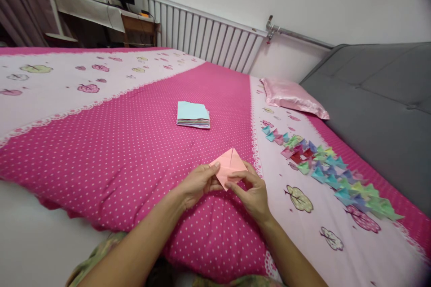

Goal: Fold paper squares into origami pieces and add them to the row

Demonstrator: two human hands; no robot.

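Note:
A folded pink paper square rests at the near part of the pink dotted bedspread, held between both hands. My left hand pinches its left corner with closed fingers. My right hand grips its lower right edge, fingers curled round it. Farther up the bed lies a stack of coloured paper sheets with a light blue sheet on top, out of reach of either hand.
A long row of several folded paper pieces in mixed colours runs along the right side of the bed. A pink satin pillow lies beyond it, next to a grey headboard. A white radiator lines the far wall.

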